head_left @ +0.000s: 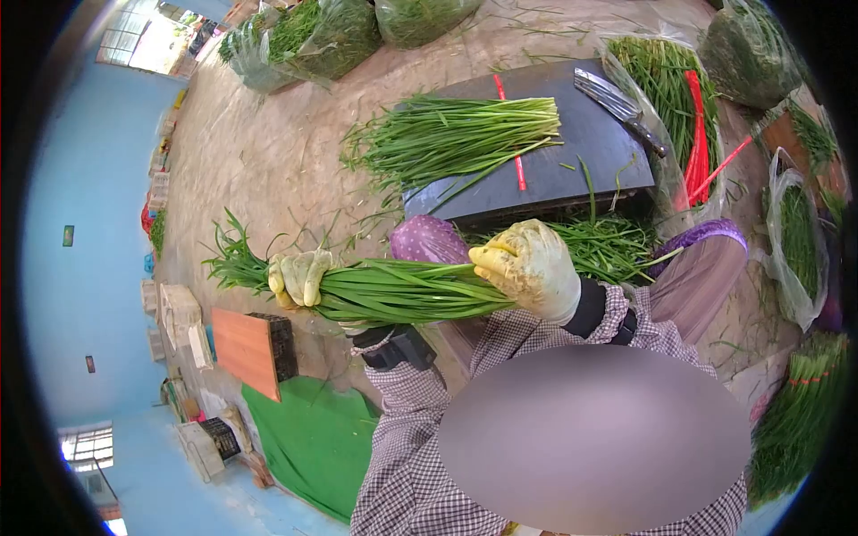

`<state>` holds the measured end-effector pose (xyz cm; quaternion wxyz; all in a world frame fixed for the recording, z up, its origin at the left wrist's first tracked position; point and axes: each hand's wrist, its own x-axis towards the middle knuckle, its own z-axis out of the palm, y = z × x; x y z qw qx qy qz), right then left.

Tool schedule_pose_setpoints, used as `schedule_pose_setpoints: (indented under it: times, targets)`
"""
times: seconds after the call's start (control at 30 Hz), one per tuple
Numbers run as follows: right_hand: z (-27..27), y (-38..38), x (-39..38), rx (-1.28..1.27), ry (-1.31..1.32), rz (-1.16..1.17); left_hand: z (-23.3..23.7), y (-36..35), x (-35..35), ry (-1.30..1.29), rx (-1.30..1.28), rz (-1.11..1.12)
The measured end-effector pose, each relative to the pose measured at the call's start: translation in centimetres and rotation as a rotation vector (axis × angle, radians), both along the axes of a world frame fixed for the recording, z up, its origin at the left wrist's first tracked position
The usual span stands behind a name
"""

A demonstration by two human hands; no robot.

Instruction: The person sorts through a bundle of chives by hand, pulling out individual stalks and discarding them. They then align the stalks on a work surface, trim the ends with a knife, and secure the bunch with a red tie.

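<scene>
A bunch of garlic chives lies sideways in front of my body, held up by both gloved hands. My left hand is wrapped round its leafy end, with the tips sticking out to the left. Closed round the other end is my right hand, which hides the stem ends. Beyond the hands, a larger pile of chives rests on a dark board, across a red strip. A knife lies at the board's right edge.
Loose chives lie below the board, between my knees. To the right stands an open plastic bag of chives with red strips on it. More filled bags sit at the back. A green cloth and an orange board are at left.
</scene>
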<state>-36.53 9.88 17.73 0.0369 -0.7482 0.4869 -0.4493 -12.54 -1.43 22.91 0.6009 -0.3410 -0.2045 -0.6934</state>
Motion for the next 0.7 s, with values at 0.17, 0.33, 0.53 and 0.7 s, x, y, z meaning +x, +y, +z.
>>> schedule_pose_setpoints:
  times: [0.17, 0.33, 0.53, 0.7]
  targets:
    - [-0.2, 0.2, -2.8, 0.053, -0.207, -0.129, -0.2, 0.0, 0.4, 0.002, -0.007, 0.01]
    - [0.4, 2.3, -3.3, 0.168, 0.235, 0.033, -0.3, -0.1, 0.7, -0.018, -0.033, 0.014]
    - [-2.8, -0.2, 1.0, 0.48, -0.138, 0.245, 0.1, 0.0, -0.8, -0.036, -0.074, -0.014]
    - [-2.2, -0.4, 0.3, 0.323, -0.319, 0.346, 0.3, 0.2, -0.1, -0.052, 0.003, 0.064]
